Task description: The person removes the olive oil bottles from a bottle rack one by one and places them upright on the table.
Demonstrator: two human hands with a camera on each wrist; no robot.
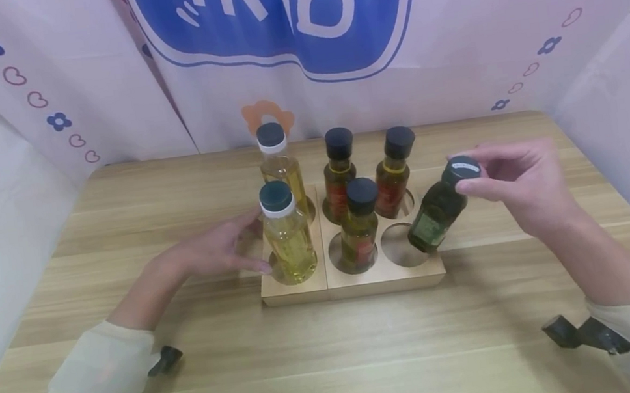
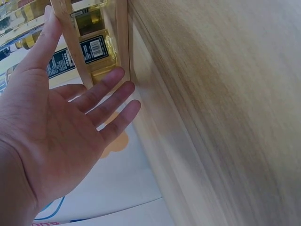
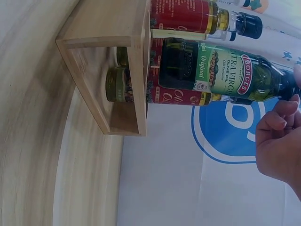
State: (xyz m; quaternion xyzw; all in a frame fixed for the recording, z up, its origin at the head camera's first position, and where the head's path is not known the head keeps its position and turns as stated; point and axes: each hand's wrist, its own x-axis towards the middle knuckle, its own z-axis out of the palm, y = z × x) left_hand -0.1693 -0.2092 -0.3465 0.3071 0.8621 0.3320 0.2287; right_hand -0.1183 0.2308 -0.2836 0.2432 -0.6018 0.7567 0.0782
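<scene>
My right hand (image 1: 532,186) pinches the dark cap of a green olive oil bottle (image 1: 437,211). The bottle leans, its base low and to the left by the front right hole of a wooden rack (image 1: 385,286). In the right wrist view its green label (image 3: 225,68) faces the camera and its base is above the rack's top board. At the rack's left end rests my left hand (image 1: 218,248), fingers spread and fairly straight, beside a clear bottle of pale yellow oil (image 1: 291,245). The left wrist view shows this palm (image 2: 61,132) with the fingertips at the rack's side.
Behind the front yellow bottle stands another yellow oil bottle (image 1: 282,168). Three dark-capped bottles with red labels fill other holes: one front middle (image 1: 359,233), one back middle (image 1: 337,187), one back right (image 1: 393,183). A printed cloth (image 1: 453,74) hangs behind the wooden table (image 1: 335,364).
</scene>
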